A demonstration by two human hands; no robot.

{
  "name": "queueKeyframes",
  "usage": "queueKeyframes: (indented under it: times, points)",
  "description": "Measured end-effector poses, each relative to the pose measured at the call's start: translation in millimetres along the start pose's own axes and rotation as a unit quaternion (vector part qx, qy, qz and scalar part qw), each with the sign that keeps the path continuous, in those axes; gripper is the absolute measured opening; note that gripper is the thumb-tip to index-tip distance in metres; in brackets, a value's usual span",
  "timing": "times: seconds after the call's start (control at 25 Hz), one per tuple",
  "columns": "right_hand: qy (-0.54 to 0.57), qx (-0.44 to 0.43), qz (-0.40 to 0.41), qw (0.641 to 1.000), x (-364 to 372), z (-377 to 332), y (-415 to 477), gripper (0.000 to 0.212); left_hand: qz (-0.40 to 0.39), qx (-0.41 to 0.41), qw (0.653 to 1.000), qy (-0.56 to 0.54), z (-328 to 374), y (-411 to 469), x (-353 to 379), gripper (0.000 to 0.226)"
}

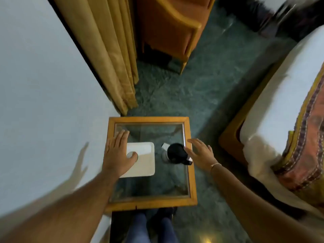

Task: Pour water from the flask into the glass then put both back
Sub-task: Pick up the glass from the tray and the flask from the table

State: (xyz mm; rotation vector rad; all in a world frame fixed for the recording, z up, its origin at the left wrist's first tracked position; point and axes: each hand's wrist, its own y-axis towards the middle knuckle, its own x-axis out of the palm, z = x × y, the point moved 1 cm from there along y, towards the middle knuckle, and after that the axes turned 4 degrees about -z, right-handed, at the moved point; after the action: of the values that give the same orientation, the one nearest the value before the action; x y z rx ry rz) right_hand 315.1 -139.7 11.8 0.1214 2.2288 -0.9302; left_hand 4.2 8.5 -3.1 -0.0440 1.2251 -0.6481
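A black-topped flask [176,153] stands upright on the right side of a small glass-topped table [191,172] with a wooden frame. A clear glass [131,154] stands on a white tray [146,163] at the left side. My left hand [117,152] hovers flat over the tray's left part, fingers spread, its thumb against the glass's rim. My right hand [201,153] is open beside the flask's right side, fingers apart, near its handle. Neither hand holds anything.
A white wall and tan curtain [108,55] lie to the left. An orange armchair [171,27] stands beyond the table. A bed with white sheets and a patterned cover [289,120] fills the right. Green carpet surrounds the table.
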Motion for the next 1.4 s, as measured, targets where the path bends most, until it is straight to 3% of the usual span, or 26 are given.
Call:
queueKeyframes:
  times: [0.08,0.2,0.36,0.48,0.68,0.8,0.96,1.12,1.24,1.4]
  points:
    - [0.101,0.040,0.017,0.994,32.9,32.0,16.5,0.047,-0.041,-0.008,0.999,-0.028,-24.9,2.4,52.1,0.102]
    - [0.253,0.083,0.050,0.963,73.4,72.9,37.9,0.031,-0.092,-0.082,0.990,-0.062,-60.0,6.4,126.3,0.109]
    - [0.307,0.071,-0.004,0.949,93.0,83.8,51.6,0.055,-0.067,-0.180,0.967,-0.170,-75.7,30.5,187.0,0.118]
    - [0.323,0.055,-0.016,0.945,105.3,89.7,53.2,0.055,-0.057,-0.245,0.938,-0.237,-89.0,49.4,219.2,0.120]
    - [0.341,0.002,-0.060,0.938,117.6,105.9,53.0,0.094,-0.057,-0.256,0.896,-0.358,-100.0,63.0,252.3,0.102]
    - [0.394,-0.018,-0.025,0.918,137.3,100.0,46.7,0.091,-0.051,-0.247,0.875,-0.414,-96.8,70.6,252.1,0.092]
    - [0.482,-0.017,0.077,0.873,155.1,74.4,53.7,0.066,-0.042,-0.234,0.912,-0.334,-92.8,85.5,244.1,0.071]
    - [0.530,0.002,0.171,0.831,152.9,48.2,60.9,0.049,-0.018,-0.223,0.906,-0.358,-79.6,80.7,224.4,0.072]
    - [0.552,-0.015,0.188,0.812,133.2,29.0,41.5,0.035,0.003,-0.201,0.901,-0.383,-63.3,70.6,196.9,0.073]
    - [0.561,-0.066,0.232,0.792,69.1,-16.3,-1.0,0.036,-0.005,-0.155,0.909,-0.386,-45.0,50.9,130.6,0.073]
